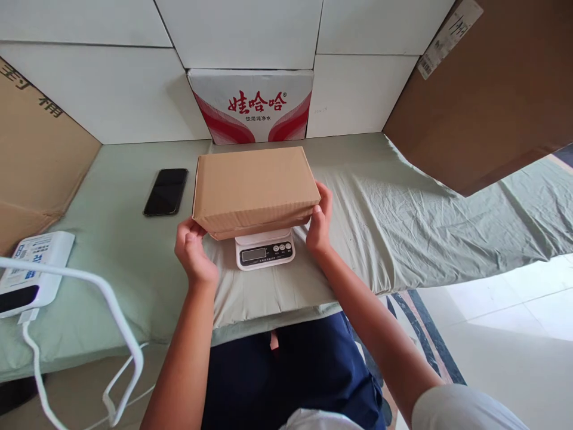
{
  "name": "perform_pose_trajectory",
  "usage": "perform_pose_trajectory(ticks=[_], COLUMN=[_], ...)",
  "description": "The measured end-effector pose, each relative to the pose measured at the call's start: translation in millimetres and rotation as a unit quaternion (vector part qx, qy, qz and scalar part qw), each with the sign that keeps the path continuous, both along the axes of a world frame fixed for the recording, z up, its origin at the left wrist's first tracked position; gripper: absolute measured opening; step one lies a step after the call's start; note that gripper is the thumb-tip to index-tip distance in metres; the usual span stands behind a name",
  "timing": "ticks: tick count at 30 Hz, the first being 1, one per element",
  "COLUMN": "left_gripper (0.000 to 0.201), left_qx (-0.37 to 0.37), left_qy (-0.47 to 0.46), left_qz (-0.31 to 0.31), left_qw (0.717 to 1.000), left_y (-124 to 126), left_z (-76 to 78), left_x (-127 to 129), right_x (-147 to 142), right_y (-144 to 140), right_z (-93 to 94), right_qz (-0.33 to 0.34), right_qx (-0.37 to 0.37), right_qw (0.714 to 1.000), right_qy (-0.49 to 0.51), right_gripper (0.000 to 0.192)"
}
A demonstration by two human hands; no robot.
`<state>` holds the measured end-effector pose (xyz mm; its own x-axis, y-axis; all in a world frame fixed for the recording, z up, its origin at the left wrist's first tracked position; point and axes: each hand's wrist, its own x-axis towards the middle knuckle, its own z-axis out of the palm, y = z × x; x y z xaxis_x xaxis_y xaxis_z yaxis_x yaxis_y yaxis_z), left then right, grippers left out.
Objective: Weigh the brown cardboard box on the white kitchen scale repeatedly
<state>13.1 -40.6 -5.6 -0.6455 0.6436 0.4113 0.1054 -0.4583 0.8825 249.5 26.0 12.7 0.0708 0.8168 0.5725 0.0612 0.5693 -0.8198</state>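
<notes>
Cardboard box, one, closed, sits over a small white kitchen scale near the middle of the sheet-covered tabletop. Whether its base rests fully on the platform or hangs just above it, cannot tell. Long axis runs left to right, square to the person. Box lies directly far of both hands, between them.

Left hand cups the near-left bottom corner, fingers curled under the edge. Right hand presses flat against the right end, thumb up the side. Both are grasping the box, one at each short end; neither is clearly nearer.

Count: one box, one scale, display facing near, dark. One black phone lies face up, left of the box, well apart. One printed water carton stands against the far wall. One white device with cables at the near left edge.
</notes>
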Motion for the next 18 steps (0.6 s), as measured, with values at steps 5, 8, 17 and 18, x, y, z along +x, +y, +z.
perform_pose_trajectory(ticks=[5, 8, 17, 18], left_gripper=[0.044, 0.046, 0.049, 0.049], left_qx=[-0.006, 0.007, 0.005, 0.004], left_qy=[0.002, -0.008, -0.006, -0.007], left_qz=[0.011, 0.005, 0.002, 0.003], left_qw=[1.0, 1.0, 1.0, 1.0], left_y=[0.5, 0.9, 3.2, 3.3], left_z=[-0.9, -1.1, -4.5, -4.2], left_x=[-0.3, -0.5, -4.0, -4.1], right_x=[-0.3, -0.4, -0.1, -0.1], right_y=[0.6, 0.2, 2.5, 2.9], right_z=[-0.1, 1.1, 1.0, 0.4], right_qz=[0.004, -0.004, -0.016, -0.014], right_qx=[0.018, 0.019, 0.003, 0.003], right_qw=[1.0, 1.0, 1.0, 1.0], right_qy=[0.008, 0.005, 0.01, 0.013], right_gripper=[0.048, 0.047, 0.05, 0.05])
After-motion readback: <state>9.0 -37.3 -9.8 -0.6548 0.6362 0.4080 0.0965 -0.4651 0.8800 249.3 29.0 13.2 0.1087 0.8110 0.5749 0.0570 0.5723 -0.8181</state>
